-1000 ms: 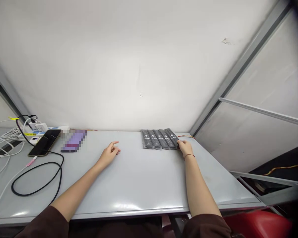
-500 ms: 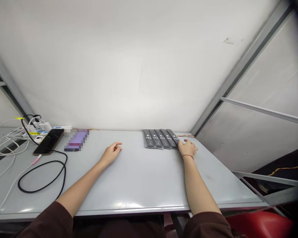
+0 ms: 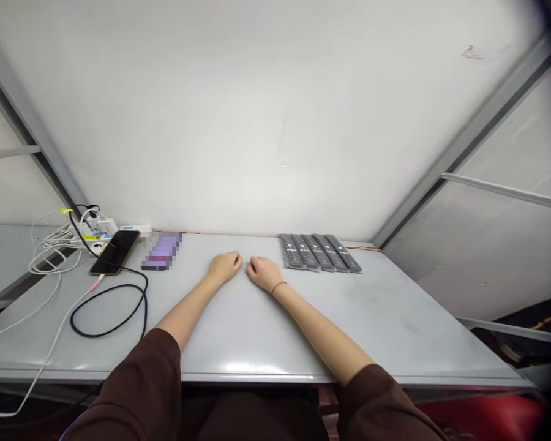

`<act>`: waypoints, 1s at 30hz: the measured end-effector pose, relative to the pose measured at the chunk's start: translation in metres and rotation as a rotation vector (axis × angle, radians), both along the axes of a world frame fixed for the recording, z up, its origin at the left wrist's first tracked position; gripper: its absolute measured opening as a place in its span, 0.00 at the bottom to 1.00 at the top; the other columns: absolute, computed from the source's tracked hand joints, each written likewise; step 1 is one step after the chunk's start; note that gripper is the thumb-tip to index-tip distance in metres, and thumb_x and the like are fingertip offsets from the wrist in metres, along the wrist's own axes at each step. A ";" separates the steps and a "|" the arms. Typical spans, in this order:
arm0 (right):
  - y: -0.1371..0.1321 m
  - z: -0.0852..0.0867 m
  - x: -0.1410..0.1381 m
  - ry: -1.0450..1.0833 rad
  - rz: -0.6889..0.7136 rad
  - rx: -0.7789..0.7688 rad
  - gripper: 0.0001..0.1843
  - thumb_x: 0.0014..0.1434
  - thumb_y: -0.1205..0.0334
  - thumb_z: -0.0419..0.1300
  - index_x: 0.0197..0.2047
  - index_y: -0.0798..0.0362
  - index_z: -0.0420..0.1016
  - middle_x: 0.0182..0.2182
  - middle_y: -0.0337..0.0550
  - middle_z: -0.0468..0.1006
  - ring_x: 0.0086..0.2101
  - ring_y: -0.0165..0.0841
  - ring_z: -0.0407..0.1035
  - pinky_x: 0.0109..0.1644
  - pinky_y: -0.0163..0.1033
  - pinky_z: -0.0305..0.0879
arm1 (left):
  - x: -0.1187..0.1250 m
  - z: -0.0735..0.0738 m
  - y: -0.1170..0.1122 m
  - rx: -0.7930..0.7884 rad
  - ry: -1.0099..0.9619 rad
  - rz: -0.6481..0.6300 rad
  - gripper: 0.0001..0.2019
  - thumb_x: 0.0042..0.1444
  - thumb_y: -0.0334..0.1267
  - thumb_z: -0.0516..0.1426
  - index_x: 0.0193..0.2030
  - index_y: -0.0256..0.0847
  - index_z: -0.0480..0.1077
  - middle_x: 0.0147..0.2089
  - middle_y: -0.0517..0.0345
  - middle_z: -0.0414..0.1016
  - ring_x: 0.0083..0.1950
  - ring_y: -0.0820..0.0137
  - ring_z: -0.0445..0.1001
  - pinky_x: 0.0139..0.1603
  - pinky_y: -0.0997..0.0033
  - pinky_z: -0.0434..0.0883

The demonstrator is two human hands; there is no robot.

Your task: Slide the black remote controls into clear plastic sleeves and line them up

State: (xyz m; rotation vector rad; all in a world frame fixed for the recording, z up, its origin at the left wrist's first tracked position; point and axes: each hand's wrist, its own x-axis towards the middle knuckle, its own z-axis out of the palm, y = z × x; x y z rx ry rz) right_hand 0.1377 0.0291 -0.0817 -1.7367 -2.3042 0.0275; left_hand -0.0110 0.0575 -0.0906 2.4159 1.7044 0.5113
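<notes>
While the left hand (image 3: 224, 267) and right hand (image 3: 264, 273) rest close together on the table (image 3: 239, 331), knuckles almost meeting, their fingers are curled into loose fists. Just right of the right hand, near the wall (image 3: 280, 135), lie five remotes (image 3: 318, 252), apart from it. Left of the left hand come a pixelated purple thing (image 3: 163, 250), a phone (image 3: 114, 252) over a looped black cable (image 3: 96, 336), and white plugs (image 3: 106, 226). Dark, with pale buttons, the remotes slant side by side in clear wrapping.
</notes>
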 end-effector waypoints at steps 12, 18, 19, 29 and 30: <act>0.016 -0.006 -0.003 0.028 -0.018 0.005 0.13 0.61 0.62 0.49 0.33 0.54 0.73 0.32 0.46 0.77 0.31 0.32 0.67 0.33 0.34 0.52 | -0.008 0.002 -0.005 0.029 -0.087 -0.121 0.13 0.60 0.40 0.46 0.35 0.40 0.71 0.34 0.54 0.75 0.36 0.67 0.71 0.37 0.71 0.62; 0.014 -0.005 0.003 0.052 0.020 0.001 0.11 0.60 0.62 0.50 0.31 0.54 0.72 0.30 0.43 0.77 0.30 0.30 0.67 0.34 0.33 0.54 | -0.009 0.004 -0.008 0.022 -0.110 -0.126 0.13 0.60 0.39 0.47 0.35 0.39 0.71 0.33 0.54 0.74 0.35 0.67 0.70 0.38 0.70 0.63; 0.012 -0.005 0.002 0.051 0.009 0.000 0.12 0.60 0.62 0.49 0.32 0.54 0.72 0.30 0.43 0.77 0.31 0.31 0.67 0.34 0.33 0.54 | -0.009 0.004 -0.008 0.022 -0.111 -0.127 0.12 0.60 0.39 0.47 0.35 0.39 0.71 0.33 0.54 0.74 0.35 0.67 0.70 0.38 0.70 0.63; -0.005 -0.006 0.002 -0.025 -0.141 -0.053 0.20 0.62 0.56 0.46 0.33 0.54 0.77 0.31 0.51 0.79 0.31 0.37 0.71 0.33 0.36 0.56 | -0.009 0.004 -0.008 0.025 -0.116 -0.141 0.11 0.59 0.38 0.48 0.34 0.39 0.70 0.31 0.56 0.73 0.35 0.68 0.70 0.39 0.70 0.63; -0.005 -0.005 0.003 -0.028 -0.141 -0.058 0.20 0.62 0.56 0.46 0.33 0.53 0.77 0.31 0.50 0.79 0.32 0.36 0.71 0.33 0.36 0.56 | -0.009 0.005 -0.008 0.020 -0.113 -0.140 0.11 0.59 0.38 0.48 0.34 0.39 0.70 0.31 0.56 0.72 0.35 0.68 0.70 0.39 0.70 0.63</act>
